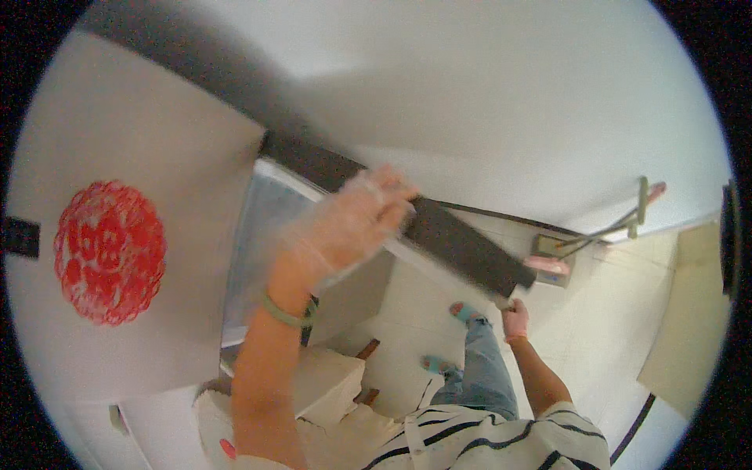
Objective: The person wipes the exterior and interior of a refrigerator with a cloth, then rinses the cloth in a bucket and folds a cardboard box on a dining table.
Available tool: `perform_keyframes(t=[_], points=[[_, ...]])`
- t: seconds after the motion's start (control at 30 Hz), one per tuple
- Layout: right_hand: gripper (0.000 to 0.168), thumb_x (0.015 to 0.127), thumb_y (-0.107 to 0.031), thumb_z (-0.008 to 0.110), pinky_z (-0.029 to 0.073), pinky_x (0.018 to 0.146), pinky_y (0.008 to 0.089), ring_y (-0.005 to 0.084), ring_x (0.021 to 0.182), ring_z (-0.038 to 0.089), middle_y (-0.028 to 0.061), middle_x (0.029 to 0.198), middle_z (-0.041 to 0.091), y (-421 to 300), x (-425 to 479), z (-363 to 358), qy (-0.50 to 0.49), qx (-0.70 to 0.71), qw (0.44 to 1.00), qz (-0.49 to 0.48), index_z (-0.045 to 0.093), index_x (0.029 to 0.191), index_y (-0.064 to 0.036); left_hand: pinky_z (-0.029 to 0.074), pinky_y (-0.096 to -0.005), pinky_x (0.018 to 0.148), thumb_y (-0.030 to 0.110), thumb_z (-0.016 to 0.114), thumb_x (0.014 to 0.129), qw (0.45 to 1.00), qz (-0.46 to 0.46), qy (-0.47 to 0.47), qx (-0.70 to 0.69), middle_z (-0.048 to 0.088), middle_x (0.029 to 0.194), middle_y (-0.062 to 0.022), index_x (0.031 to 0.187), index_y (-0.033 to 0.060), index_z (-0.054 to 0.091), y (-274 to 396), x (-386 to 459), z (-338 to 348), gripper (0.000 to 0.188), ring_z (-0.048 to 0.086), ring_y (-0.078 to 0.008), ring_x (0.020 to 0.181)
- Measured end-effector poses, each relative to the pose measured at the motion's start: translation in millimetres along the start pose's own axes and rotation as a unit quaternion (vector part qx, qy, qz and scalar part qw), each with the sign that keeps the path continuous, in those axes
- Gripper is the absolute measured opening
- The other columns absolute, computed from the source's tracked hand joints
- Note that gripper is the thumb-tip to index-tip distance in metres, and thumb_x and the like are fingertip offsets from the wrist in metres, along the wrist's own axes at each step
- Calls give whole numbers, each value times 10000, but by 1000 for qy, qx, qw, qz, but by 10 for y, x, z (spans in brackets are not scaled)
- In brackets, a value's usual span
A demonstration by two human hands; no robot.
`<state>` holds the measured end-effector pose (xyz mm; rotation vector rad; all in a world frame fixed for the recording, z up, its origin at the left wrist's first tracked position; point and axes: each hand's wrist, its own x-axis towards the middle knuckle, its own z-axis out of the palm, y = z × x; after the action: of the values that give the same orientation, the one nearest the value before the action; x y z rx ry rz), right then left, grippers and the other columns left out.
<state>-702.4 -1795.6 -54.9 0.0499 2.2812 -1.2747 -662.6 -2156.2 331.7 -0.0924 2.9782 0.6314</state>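
A long dark grey board (pixel 464 244) with a pale lower edge slants across the middle of the view. My left hand (pixel 364 211), blurred by motion and in a thin clear glove, is over the board's middle. Its fingers look bent, but whether anything is in them cannot be told. A green bangle (pixel 285 314) circles that wrist. At the board's lower right end, my right hand (pixel 516 322), also gloved, is closed at the pale corner with the thumb upward. The upper left end of the board meets a dark band along the wall.
A red round paper-cut decoration (pixel 110 252) is on the pale panel at left. A dustpan (pixel 555 264) with long-handled tools stands by the wall at right. A cream-covered chair (pixel 329 376) with wooden legs is close below my left arm. My slippered feet stand on pale floor tiles (pixel 411 305).
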Motion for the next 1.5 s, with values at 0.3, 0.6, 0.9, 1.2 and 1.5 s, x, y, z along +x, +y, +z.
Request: perform_keyframes(t=[0.3, 0.6, 0.9, 1.2, 1.5], points=[[212, 694, -19, 548, 452, 636, 327, 195, 726, 566, 96, 797, 607, 65, -145, 230, -140, 47, 989, 23, 583, 903, -14, 219, -462, 1093, 426, 537, 846, 982, -86, 2, 167, 364, 1376, -228, 1279, -78, 403, 362, -1271, 162, 678, 293, -364, 1314], [173, 720, 1, 573, 441, 609, 266, 116, 703, 545, 22, 748, 586, -558, -462, 662, -202, 21, 979, 0, 591, 890, -27, 234, -434, 1082, 434, 622, 779, 929, -262, -37, 258, 373, 1383, -193, 1251, -81, 443, 250, -2416, 469, 721, 305, -332, 1308], [173, 695, -45, 596, 422, 570, 294, 138, 661, 517, 17, 693, 528, -526, -724, 947, -302, -11, 953, -21, 536, 857, -53, 347, -432, 1005, 368, 599, 781, 866, -494, -34, 71, 455, 1294, -208, 1182, -71, 504, -155, -3456, 1595, 603, 435, -348, 1195], [149, 719, -31, 597, 405, 535, 271, 103, 630, 504, 4, 689, 531, -701, -1010, 1086, -349, -78, 932, -54, 564, 864, -37, 415, -443, 917, 411, 521, 848, 730, -619, 248, -152, 497, 1221, -216, 1258, -3, 442, -1320, -4074, 3753, 588, 514, -371, 1082], [294, 699, -16, 617, 463, 638, 267, 129, 722, 557, 36, 802, 601, -205, -981, 1100, -297, -61, 951, -57, 585, 990, 6, 368, -416, 950, 378, 437, 907, 582, -589, 439, -349, 492, 1241, -171, 1287, 45, 428, -1989, -3935, 4554, 505, 466, -323, 1133]])
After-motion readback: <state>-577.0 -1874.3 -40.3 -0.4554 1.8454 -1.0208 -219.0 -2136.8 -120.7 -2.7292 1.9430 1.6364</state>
